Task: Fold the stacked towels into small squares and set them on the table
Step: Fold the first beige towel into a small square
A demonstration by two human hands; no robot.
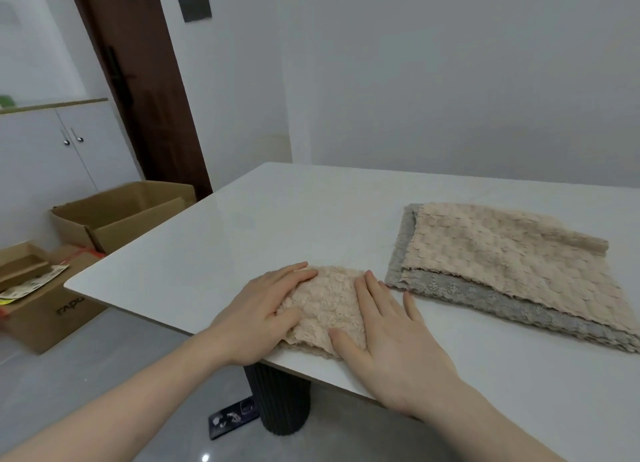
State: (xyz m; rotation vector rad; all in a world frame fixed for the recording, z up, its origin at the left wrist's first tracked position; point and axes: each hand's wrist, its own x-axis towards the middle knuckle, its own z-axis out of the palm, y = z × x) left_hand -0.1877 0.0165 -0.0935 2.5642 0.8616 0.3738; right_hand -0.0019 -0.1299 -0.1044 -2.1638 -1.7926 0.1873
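Two hands flat on small folded beige towel [327,309] at near edge of white surface [242,239]. Left hand [263,317] pressing left side, fingers straight, released. Right hand [388,337] pressing right side, fingers spread, thumb on cloth, grasping nothing. Stacked beige towel [512,253] over grey towel [485,298], just right, apart from hands.

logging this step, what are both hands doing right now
Left hand: open, fingers flat, pressing the folded beige towel.
Right hand: open, fingers flat, pressing the same towel.
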